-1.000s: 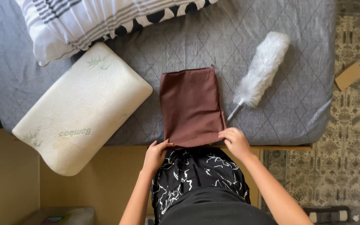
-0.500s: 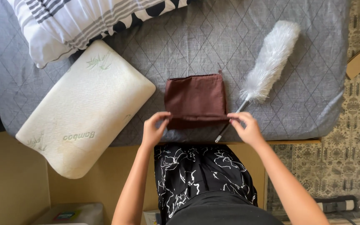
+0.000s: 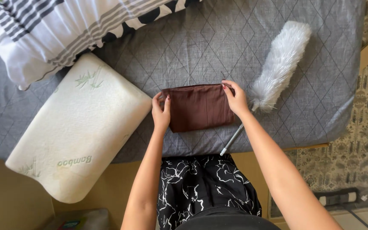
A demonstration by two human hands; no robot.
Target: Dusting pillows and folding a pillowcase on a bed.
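Slippage looks likeliest: our left hand (image 3: 161, 111) and right hand (image 3: 236, 99) pinch the folded brown cloth (image 3: 199, 107) with curled fingers, just left of the fluffy white duster (image 3: 280, 64), whose handle could snag the cloth's edge.

The cloth (image 3: 199, 106) lay mid-frame on the bed (image 3: 184, 47) between my hands, pillow (image 3: 79, 127) at left, duster (image 3: 277, 64) at upper right.

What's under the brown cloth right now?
The brown cloth lies folded on the grey quilted bed cover, with the left hand and right hand at its top corners. Whether anything lies beneath it is hidden.
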